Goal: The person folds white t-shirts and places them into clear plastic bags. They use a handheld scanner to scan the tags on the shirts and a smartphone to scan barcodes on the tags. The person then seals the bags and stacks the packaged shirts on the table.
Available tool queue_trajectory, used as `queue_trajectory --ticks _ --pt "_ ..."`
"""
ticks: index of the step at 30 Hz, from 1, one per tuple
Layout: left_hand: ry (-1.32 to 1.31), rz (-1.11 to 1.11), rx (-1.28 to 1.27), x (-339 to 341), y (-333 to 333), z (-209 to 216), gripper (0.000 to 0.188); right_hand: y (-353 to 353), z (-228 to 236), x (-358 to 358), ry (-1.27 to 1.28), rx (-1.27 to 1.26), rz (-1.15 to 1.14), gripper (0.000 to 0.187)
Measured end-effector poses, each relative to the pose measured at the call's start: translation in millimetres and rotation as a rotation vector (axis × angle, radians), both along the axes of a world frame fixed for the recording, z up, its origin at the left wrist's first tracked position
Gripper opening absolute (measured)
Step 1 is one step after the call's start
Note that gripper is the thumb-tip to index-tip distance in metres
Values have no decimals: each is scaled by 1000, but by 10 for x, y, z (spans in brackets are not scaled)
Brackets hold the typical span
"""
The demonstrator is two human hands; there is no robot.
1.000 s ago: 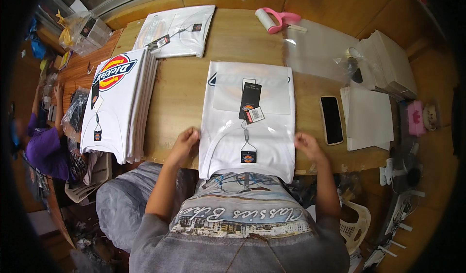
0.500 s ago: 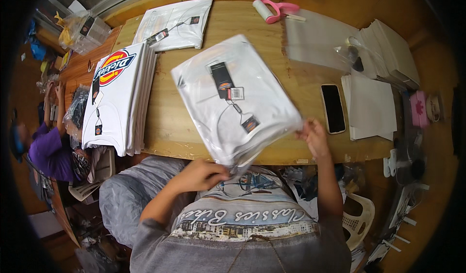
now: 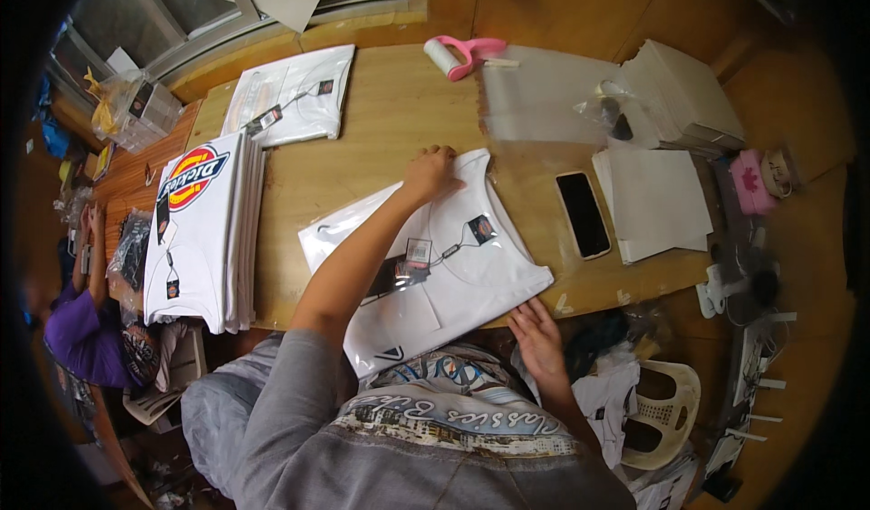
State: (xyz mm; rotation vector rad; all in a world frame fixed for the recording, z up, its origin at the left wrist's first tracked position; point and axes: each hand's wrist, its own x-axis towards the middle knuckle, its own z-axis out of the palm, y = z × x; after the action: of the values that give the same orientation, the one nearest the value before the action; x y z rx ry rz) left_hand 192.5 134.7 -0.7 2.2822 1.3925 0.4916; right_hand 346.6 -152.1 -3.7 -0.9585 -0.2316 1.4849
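Note:
A folded white T-shirt in a clear plastic bag (image 3: pixel 453 297) lies tilted at the table's near edge, its collar end toward the right. It carries a dark hang tag, a small label and a looped cord. My left arm reaches across it, hiding part of the front. My left hand (image 3: pixel 433 173) is closed at its far edge, fingers curled and thumb on top. At the near right edge, my right hand (image 3: pixel 541 338) touches the bag from below with its fingers stretched. To the left stands a stack of folded white T-shirts (image 3: pixel 195 238) with a colourful logo on top.
Another bagged shirt (image 3: pixel 294 93) lies at the back left. A pink-handled roller (image 3: pixel 458 57), plastic sheets (image 3: pixel 539 93), a phone (image 3: pixel 583 216), white cards (image 3: pixel 662 202) and a pile of pale sheets (image 3: pixel 684 93) are around. A person in purple (image 3: pixel 86 338) works at the far left.
The bagged T-shirt has turned and come down toward the table's near edge. My left hand has gone from its near end to its far edge; my right hand has moved lower, under the near edge.

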Motion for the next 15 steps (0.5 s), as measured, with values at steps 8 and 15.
queue_trajectory --ticks 8,15 --pt "-302 -248 -713 -158 601 648 61 864 147 10 -89 231 -42 51" --pt "-761 -257 -272 -1023 498 2365 37 2156 1639 425 -486 584 68 34"
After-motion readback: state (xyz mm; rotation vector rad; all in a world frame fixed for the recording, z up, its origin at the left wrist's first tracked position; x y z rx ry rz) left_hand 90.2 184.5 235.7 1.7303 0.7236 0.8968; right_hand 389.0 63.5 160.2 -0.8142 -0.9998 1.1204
